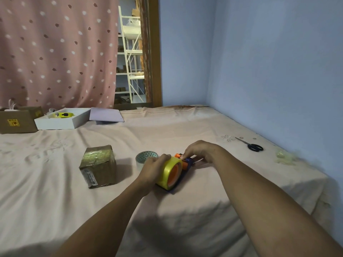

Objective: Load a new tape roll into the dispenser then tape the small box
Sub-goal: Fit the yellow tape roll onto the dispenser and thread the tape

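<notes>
- Gripping yellow tape roll (170, 171) on dispenser (186, 164) with left hand (155, 168), mid-bed.
- Pinching dispenser's front with right hand (199, 150).
- Sitting just left: small box (98, 166); scissors (250, 144) lying near bed's right edge.

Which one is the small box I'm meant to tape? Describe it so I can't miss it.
On the pink bedsheet, look left of the left hand gripping the yellow tape roll. The small brown cardboard cube stands alone there, already wrapped in shiny clear tape, unlike the bigger open boxes by the curtain.
</notes>
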Tool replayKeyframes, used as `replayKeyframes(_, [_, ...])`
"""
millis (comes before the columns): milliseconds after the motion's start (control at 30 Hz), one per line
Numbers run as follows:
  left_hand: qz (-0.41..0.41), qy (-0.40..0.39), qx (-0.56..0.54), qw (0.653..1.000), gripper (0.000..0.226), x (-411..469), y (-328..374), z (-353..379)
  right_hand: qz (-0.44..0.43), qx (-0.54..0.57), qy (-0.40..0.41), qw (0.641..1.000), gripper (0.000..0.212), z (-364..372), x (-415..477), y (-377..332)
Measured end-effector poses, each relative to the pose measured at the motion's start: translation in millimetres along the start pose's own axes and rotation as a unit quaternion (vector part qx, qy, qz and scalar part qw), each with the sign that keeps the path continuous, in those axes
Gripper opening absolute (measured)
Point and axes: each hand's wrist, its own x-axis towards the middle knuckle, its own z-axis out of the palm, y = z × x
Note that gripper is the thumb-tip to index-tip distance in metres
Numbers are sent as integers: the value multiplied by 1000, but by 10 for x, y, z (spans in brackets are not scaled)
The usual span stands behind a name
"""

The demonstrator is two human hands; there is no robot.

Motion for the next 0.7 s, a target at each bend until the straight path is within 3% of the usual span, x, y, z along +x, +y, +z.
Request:
replayKeyframes(133, [-1, -19, -9, 1000, 45, 8, -21, -50, 39, 116, -26, 992, 17, -69, 15, 151])
replayKeyframes(267, [1, -10, -9, 1000, 36, 24, -6, -3, 28, 106, -17, 994, 31, -55, 51, 196])
replayKeyframes(567, [6, -35, -21, 999, 57, 6, -78, -87, -4, 158, 14, 987, 32, -84, 45, 315])
replayKeyframes(700, [13, -48, 21, 999, 43, -1, 0, -103, -17, 172, 0, 985, 30, -114, 32, 380])
